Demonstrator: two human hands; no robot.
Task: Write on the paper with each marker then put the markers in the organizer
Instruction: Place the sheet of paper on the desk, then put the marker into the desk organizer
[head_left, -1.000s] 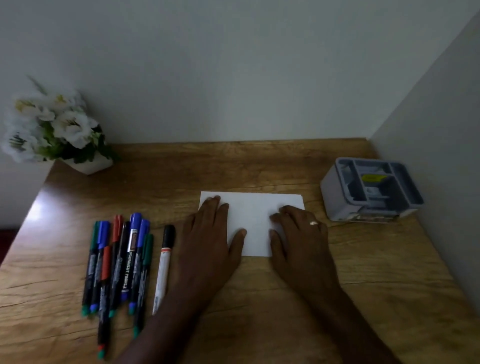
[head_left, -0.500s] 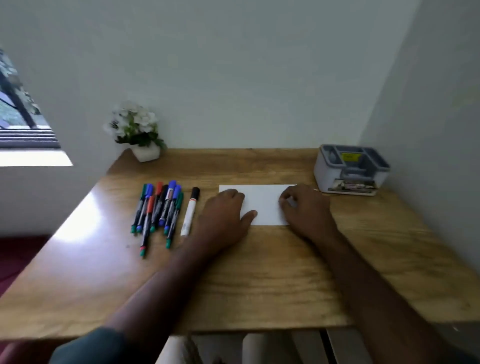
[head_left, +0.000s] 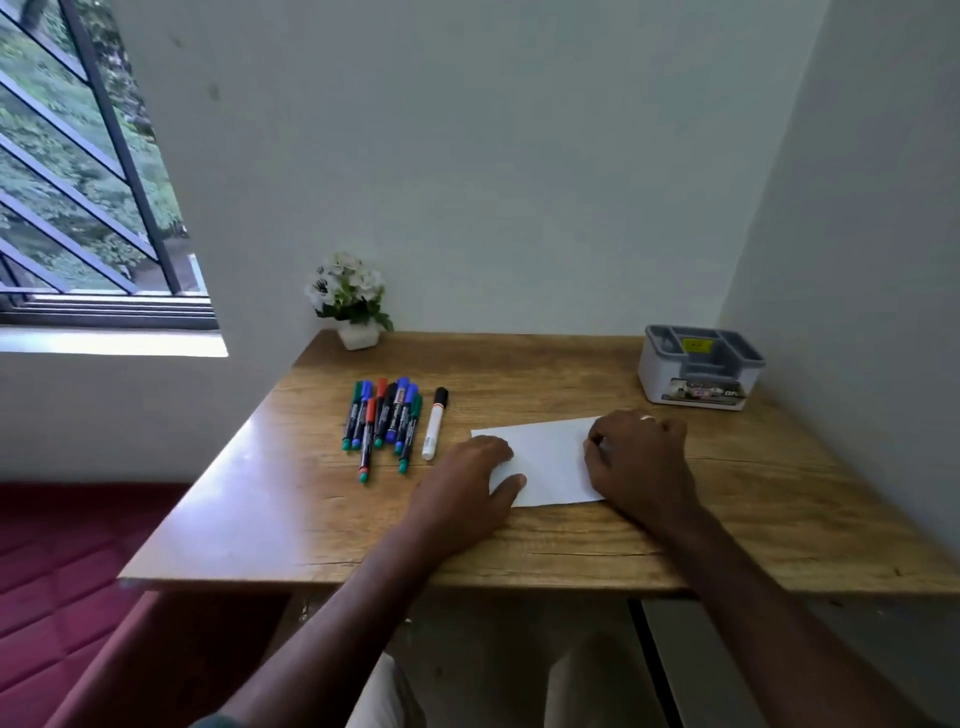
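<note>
A white sheet of paper (head_left: 550, 460) lies on the wooden table (head_left: 519, 540). My left hand (head_left: 467, 488) rests on the paper's left part, its thumb stretched across the sheet. My right hand (head_left: 641, 462) sits on the paper's right part with its fingers curled under; no marker shows in it. Several capped markers (head_left: 387, 418) in green, blue, red and black lie bunched left of the paper. A white marker with a black cap (head_left: 435, 423) lies beside them, nearest my left hand. The grey organizer (head_left: 698, 371) stands at the back right, apart from both hands.
A small white pot of white flowers (head_left: 350, 301) stands at the table's back left. White walls close the table in behind and on the right. A barred window (head_left: 88, 182) is on the left, with a red surface (head_left: 62, 561) below it.
The camera has pulled back and up, so the window and table front edge have come into view. Both hands stay on the paper; my right fingers have curled in.
</note>
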